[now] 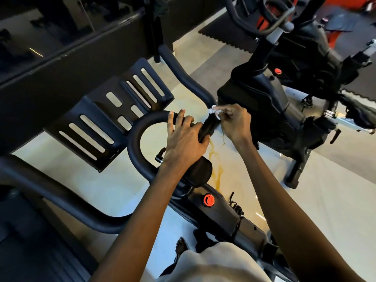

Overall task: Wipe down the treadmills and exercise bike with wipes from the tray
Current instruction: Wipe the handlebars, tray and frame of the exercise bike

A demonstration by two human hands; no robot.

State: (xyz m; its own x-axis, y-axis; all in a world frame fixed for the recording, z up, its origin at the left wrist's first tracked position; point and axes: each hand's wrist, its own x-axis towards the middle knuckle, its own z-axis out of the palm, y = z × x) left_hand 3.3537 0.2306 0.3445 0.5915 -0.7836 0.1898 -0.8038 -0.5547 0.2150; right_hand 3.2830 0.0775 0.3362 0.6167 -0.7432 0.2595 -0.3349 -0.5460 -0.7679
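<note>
Both hands work at the handlebar [140, 127] of the near exercise bike [223, 212]. The left hand [184, 139] lies over the bar's round centre loop, fingers stretched across the top of the tube and the thumb hooked round it, so it grips the handlebar. Just beside it on the same bar, the right hand [236, 123] pinches a small crumpled white wipe [214, 111] between thumb and fingertips, holding the wipe against the black tube where the loop meets the outer arm of the handlebar.

Beyond the handlebar's loop, away from the person, sits a black slotted holder [114, 117], tilted, with pale floor showing through its slots. Nearer the person than the handlebar, a red knob [208, 200] stands on the bike's frame. A second bike [274, 94] stands past the right end of the handlebar, with its own red knob. Under the handlebar lies a pale marble floor [215, 171] with a yellow vein, and a dark mat [227, 39] lies farther off behind the second bike.
</note>
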